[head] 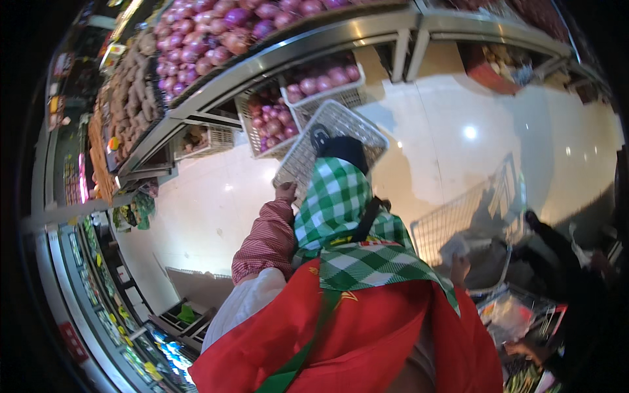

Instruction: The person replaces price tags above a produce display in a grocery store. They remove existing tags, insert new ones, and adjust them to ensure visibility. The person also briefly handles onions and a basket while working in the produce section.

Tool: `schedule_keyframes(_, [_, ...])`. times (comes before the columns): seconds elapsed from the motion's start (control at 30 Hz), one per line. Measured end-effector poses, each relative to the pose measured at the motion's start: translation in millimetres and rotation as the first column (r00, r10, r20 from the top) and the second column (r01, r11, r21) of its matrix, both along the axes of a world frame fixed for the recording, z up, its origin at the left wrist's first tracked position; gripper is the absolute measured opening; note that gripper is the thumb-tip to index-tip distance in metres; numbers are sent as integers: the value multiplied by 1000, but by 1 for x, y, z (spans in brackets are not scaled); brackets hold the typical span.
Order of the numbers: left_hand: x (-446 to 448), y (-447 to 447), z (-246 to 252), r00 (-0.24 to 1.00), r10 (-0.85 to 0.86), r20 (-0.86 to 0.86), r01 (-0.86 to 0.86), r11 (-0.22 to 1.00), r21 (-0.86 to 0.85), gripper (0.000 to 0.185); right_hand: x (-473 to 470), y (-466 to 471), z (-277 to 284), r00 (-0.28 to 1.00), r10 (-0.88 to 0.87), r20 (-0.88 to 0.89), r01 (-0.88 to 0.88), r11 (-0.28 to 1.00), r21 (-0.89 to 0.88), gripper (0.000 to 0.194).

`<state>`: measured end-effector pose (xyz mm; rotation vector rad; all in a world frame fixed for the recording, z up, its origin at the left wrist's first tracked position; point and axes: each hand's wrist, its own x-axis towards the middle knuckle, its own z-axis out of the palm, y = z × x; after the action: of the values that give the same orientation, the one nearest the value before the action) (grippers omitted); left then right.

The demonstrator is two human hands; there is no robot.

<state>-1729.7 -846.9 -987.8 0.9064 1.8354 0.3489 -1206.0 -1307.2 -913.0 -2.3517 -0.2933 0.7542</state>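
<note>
My left hand [286, 190], below a red-and-white checked sleeve, grips the near left corner of a pale plastic mesh crate [300, 153]. The crate sits askew on the floor, and its near side is hidden by my green-and-white checked apron [336, 201]. My dark shoe [320, 137] overlaps the crate in view; whether it stands inside cannot be told. Two crates of red onions [272, 123], [322, 83] stand just beyond it, under the display stand. My right hand cannot be made out. A bare hand [459, 269] holding a whitish bag shows beside my apron, apparently another person's.
A metal-edged stand [295, 48] bears heaped red onions [211, 44] and ginger roots [132, 88]. At right are a wire shopping cart [437, 231] and a person in dark clothes [565, 275]. Refrigerated shelves [93, 280] line the left. Shiny tiles [201, 206] cover the floor.
</note>
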Motion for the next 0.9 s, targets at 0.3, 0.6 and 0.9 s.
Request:
schedule_keyframes(0.3, [8,52,83,981,92,-169,-14,911,413,29,-19,84,-55,897,-145,-417,242,952,189,22])
schedule_keyframes(0.6, [175,100,67,759,-568,-318,651,646,399,24,-92,103,-121,845,-149,-514,154,987,-33,23])
schedule_keyframes(0.9, [223,94,-211,42,-717,-696,954,235,-185,48,-96,67,-146,949,-30,-313,-38,978,-207,21])
